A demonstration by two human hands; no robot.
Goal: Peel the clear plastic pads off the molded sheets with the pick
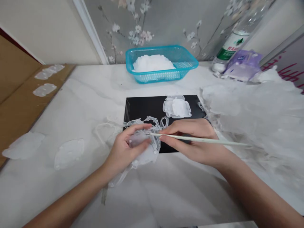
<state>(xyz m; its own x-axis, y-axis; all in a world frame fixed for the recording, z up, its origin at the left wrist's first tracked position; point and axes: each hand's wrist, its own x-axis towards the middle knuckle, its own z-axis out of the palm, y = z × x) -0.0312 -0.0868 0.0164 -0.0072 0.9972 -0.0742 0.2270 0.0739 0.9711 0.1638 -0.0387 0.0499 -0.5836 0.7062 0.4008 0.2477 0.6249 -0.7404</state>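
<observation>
My left hand [129, 144] is curled around a translucent plastic sheet piece [143, 155], thumb and fingers on its near and far sides. Pinched in my right hand [190, 137] is a long, thin, pale-green pointed tool [201, 139]. Its fine dark tip touches or hovers just over the piece beside my left fingers; I cannot tell which. Clear frame-like scraps lie beneath and around the left hand, over the edge of a black mat [142, 106]. A small stack of white translucent pieces [179, 107] rests at the mat's far right.
A blue basket [190, 65] holding white pieces stands at the back. A big heap of translucent plastic [251, 104] fills the right side. Behind it are a water bottle [231, 47] and a purple package [244, 63]. Loose pieces [70, 153] and cardboard [17, 88] lie left.
</observation>
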